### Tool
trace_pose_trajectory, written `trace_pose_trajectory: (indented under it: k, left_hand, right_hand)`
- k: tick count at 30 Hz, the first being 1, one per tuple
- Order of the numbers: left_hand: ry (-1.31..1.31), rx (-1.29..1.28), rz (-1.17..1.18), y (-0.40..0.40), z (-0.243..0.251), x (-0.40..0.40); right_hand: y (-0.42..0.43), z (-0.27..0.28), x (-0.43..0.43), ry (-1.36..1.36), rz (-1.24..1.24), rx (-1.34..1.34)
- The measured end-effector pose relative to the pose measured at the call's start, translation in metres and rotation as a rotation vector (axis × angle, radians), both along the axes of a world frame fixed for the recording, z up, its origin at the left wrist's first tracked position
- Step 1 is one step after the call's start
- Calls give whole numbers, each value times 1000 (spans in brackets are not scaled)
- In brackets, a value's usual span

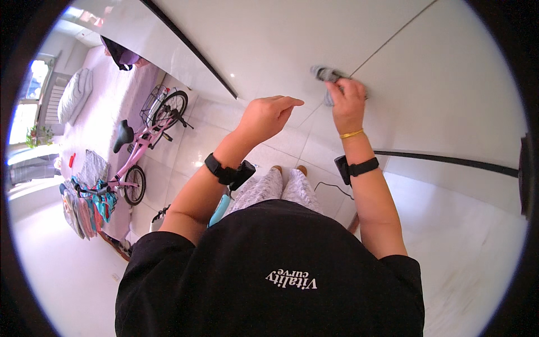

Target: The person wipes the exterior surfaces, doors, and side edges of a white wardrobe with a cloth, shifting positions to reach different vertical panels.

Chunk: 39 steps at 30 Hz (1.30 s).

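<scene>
My right hand (348,101) presses a crumpled grey cloth (330,75) against a glossy white panel (294,46) in front of me. The cloth looks slightly blurred and lies beside the thin dark seam (391,37) between two panels. To the left, my left hand (269,117) is held in the air with its fingers together and bent, and nothing shows in it. What lies under its curled fingers is hidden. Black straps with small boxes sit on both forearms.
A black edge strip (193,52) runs along the panel at upper left, another strip (446,159) at right. On the left, a pink bicycle (141,147) with folded clothes (84,210) over its handlebar stands by a bed (105,101). A dark cable (334,185) lies on the tiled floor (278,139).
</scene>
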<state>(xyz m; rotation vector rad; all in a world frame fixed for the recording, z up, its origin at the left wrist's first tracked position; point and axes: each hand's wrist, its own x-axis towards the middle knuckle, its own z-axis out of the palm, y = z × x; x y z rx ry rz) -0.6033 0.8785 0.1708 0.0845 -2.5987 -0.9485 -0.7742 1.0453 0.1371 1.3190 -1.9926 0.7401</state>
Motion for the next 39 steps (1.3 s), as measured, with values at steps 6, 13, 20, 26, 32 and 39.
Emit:
trace_pose_trajectory:
  k: [6, 13, 20, 26, 32, 39]
  left_hand:
    - [-292, 219, 27, 25, -28, -22]
    - [-28, 381, 121, 61, -37, -65]
    - [29, 357, 389, 84, -41, -93]
    - [110, 329, 307, 71, -29, -79]
    - [-98, 796, 241, 65, 13, -51]
    - [-84, 1033, 362, 35, 0, -43]
  right_hand:
    - [-2, -21, 3, -171, 55, 117]
    - [5, -13, 8, -422, 108, -26]
    - [37, 14, 3, -583, 245, -23]
    - [45, 25, -3, -523, 253, -15]
    - [51, 30, -6, -526, 257, 4]
    - [51, 12, -6, -1132, 366, -30]
